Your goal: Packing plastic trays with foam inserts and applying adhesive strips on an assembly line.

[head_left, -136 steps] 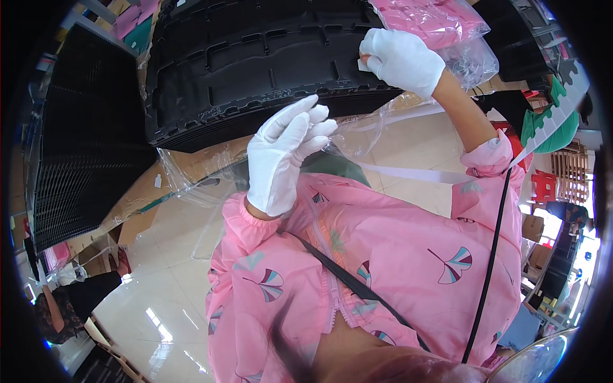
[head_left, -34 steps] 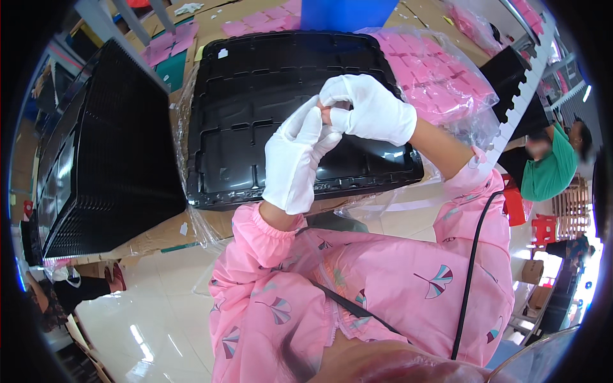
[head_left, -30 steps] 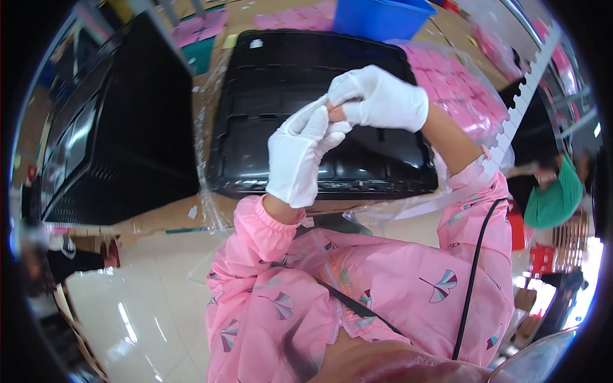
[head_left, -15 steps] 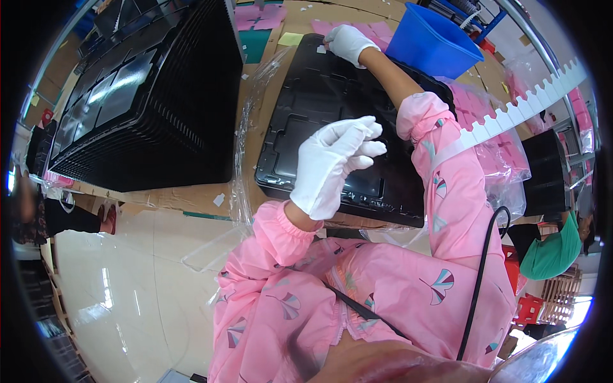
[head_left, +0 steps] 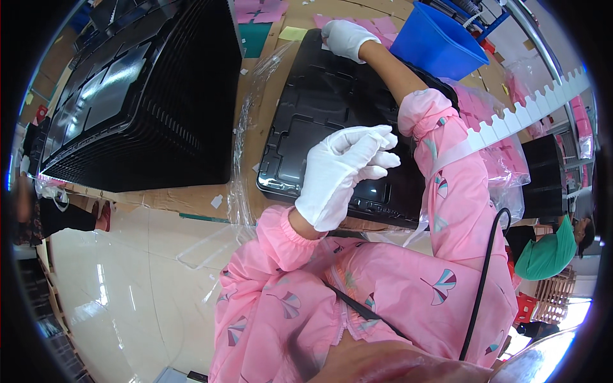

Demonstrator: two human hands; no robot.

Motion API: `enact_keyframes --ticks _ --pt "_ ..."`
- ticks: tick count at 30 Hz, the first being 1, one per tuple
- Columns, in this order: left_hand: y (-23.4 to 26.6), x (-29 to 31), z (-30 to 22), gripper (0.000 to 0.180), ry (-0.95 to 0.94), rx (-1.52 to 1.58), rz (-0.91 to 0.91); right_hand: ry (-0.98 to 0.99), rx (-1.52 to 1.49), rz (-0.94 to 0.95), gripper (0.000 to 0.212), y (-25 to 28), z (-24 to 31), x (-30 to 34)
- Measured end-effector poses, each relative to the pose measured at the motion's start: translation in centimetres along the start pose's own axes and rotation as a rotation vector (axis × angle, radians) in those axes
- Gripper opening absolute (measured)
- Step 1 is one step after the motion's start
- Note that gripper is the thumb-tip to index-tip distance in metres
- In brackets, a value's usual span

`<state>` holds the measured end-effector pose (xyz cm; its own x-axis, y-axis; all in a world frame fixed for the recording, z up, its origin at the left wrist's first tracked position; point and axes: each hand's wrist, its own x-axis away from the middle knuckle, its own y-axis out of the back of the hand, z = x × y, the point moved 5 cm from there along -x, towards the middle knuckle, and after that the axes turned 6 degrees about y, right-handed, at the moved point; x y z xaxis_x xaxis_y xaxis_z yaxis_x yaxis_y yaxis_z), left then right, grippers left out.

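A black moulded plastic tray lies in front of me on the table. At its far left corner is my right hand in a white glove, fingers curled down beside a small white label. What those fingers hold, if anything, is hidden. My left hand, also white-gloved, hovers over the near part of the tray with its fingers bent and pressed together. Anything between its fingertips is too small to make out. Across my right sleeve runs a long white strip with a notched edge.
A tall stack of black trays stands at left. Behind the tray is a blue bin. Pink sheets in clear plastic lie at right; crumpled clear film runs beside the tray. A person in green is at far right.
My left hand has shifted slightly right and nearer to me, still curled. My right hand has moved slightly left at the tray's far corner, covering more of the label.
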<state>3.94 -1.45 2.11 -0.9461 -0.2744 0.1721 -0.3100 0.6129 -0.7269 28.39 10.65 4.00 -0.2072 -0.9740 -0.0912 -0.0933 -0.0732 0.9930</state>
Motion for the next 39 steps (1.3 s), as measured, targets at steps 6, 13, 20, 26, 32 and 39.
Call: enact_keyframes --ticks 6,13,20,26,32,39 --pt "-0.2 0.1 0.0 0.033 -0.009 0.008 0.007 -0.017 -0.018 -0.055 0.021 0.9 1.2 1.9" --pt "0.1 0.1 0.2 0.033 -0.036 0.005 -0.013 -0.043 -0.061 -0.089 0.022 0.3 0.9 1.8" --pt "0.3 0.1 0.4 0.032 -0.040 -0.001 -0.001 -0.016 -0.034 -0.103 0.021 0.2 1.5 2.9" --pt "0.1 -0.1 0.3 0.031 -0.073 -0.002 -0.016 0.020 -0.386 -0.171 0.021 0.6 0.4 7.1" --pt "0.3 -1.5 -0.9 0.027 -0.092 -0.061 -0.071 -0.086 -0.936 -0.246 0.016 5.9 3.3 16.8" --pt "-2.0 -5.6 -4.1 0.029 -0.100 -0.323 -0.025 0.065 -0.550 -0.432 0.015 8.4 4.7 18.4"
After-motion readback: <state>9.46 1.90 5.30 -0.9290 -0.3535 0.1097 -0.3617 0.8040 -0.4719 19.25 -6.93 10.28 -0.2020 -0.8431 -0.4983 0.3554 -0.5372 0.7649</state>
